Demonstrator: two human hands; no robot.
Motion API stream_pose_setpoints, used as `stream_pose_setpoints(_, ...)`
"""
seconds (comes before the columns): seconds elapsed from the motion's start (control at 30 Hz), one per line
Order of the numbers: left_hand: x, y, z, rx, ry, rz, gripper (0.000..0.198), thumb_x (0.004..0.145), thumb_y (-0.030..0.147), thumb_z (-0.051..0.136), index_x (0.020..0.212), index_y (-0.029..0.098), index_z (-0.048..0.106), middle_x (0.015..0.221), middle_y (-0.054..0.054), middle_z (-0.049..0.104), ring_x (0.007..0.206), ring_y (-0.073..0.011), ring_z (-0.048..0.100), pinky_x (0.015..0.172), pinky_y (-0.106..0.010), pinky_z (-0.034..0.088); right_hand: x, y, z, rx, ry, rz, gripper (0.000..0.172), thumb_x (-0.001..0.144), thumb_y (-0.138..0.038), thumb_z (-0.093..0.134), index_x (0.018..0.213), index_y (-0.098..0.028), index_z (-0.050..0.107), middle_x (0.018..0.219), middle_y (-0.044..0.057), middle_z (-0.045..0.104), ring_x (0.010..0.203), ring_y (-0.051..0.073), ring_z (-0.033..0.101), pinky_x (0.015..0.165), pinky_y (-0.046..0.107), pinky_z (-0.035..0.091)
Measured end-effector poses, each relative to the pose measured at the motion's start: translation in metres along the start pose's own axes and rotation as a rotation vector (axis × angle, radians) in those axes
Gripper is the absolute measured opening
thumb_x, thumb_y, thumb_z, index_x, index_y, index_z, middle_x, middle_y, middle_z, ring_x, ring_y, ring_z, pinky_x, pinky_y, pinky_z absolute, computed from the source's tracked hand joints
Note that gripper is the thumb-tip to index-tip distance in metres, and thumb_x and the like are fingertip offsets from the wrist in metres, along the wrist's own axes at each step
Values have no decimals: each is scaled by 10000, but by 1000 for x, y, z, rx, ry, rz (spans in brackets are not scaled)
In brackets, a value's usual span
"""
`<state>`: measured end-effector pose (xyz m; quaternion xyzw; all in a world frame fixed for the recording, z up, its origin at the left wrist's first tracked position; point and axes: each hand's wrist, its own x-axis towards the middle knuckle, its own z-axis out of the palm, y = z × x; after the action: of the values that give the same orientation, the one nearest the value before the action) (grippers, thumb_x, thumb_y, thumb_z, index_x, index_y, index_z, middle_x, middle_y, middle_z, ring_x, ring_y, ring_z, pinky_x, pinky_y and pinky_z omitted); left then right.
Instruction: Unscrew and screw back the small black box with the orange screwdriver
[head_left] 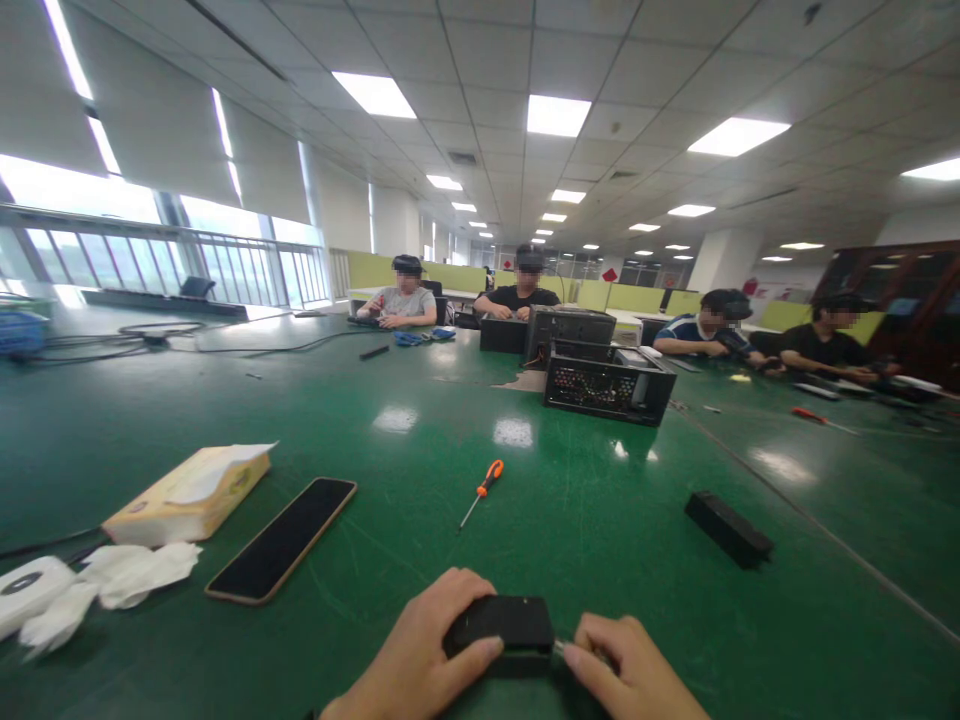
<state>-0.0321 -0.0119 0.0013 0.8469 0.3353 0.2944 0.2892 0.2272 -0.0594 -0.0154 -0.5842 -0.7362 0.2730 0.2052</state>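
Across the whole scene spreads the green table, hard & glossy, so smooth casings prob. slide on it if nudged. On its far side, right of centre, sits an open PC case: boxy, stiff, prob. the heaviest item, well apart from the work. Near left, the tissue pack looks soft, light & easy to crush; just right of it lies a dark phone, flat, prob. slippery w/ fragile glass, best lifted by the long edges.

At the near edge, approx. centre, is the black box, w/ the left grip clamped on it: thumb along the near side, fingers over the left part. Looks like rigid plastic, prob. light to mod. weight; a dark seam shows low on the near side, so uneven squeezing might shift the shell. Best hold: across the width nr the left, leaving the right end free. Can't tell if its underside rests on the table.

Farther right lies a dark block, apart from both hands, prob. stiff too. Far of the box, a screwdriver lies handle away; take it by the orange handle.

Smallest: a slim metal piece at the box's right end, pinched in the right grip, thumb & fingers together on it. Prob. hard, slick & easily dropped; mostly hidden, so can't tell if it's inserted.
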Motion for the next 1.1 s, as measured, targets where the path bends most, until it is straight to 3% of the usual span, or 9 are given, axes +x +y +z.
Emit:
stream_pose_setpoints(0.1,0,1,0,3,4,11,236,912,395,581,1048,205,614,977,-47,632,894,-228,588,812,-316,466,0,-2,-2,108,11,-7,430,896,-545,439,656,-190,476,605,-38,429,613,133,434,569,241,294)
stream_pose_setpoints(0.23,1,2,-1,0,17,23,225,903,389,598,1029,206,629,963,-47,639,885,-229,588,805,-313,464,-1,-4,2,63,39,13,453,918,-564,400,692,-187,513,622,-29,444,627,142,442,593,258,293)
stream_pose_setpoints(0.37,1,2,-1,3,28,32,217,881,371,629,1023,207,636,963,-43,645,878,-224,588,797,-307,462,0,1,8,150,63,45,509,874,-658,428,680,-194,508,601,-33,424,608,137,416,575,257,285)
stream_pose_setpoints(0.5,1,1,0,5,36,30,203,875,348,643,1023,210,633,962,-37,643,877,-219,590,797,-301,460,3,8,11,484,-116,110,643,714,-846,474,698,-204,495,522,-68,360,497,105,339,480,227,241)
stream_pose_setpoints(0.6,1,2,0,12,38,21,201,875,336,642,1030,209,631,968,-39,641,881,-220,589,797,-302,460,3,9,9,476,-177,80,689,742,-867,405,693,-192,531,503,-70,337,458,94,301,449,230,199)
stream_pose_setpoints(0.73,1,4,-1,18,42,19,194,865,334,651,1010,205,639,954,-38,643,876,-221,583,789,-300,457,1,5,1,308,-131,-9,673,851,-779,358,617,-168,517,619,-36,359,590,116,333,531,243,243)
stream_pose_setpoints(0.83,0,4,0,24,50,23,193,862,337,659,1002,204,646,947,-36,646,874,-220,582,782,-298,451,0,3,-8,285,-111,-14,592,862,-718,423,724,-167,592,642,-35,396,616,132,365,561,248,279)
stream_pose_setpoints(0.93,-1,3,1,38,56,28,212,860,347,669,1014,203,649,954,-39,649,875,-221,583,783,-299,448,1,6,-16,307,-16,-6,501,842,-665,504,780,-178,604,624,-43,416,606,137,394,567,243,308)
stream_pose_setpoints(1.1,-2,2,1,38,47,29,231,840,361,694,1007,207,653,944,-36,653,857,-219,579,757,-288,446,4,14,-18,277,194,-44,462,881,-584,511,674,-180,591,661,-6,529,661,165,501,629,250,388)
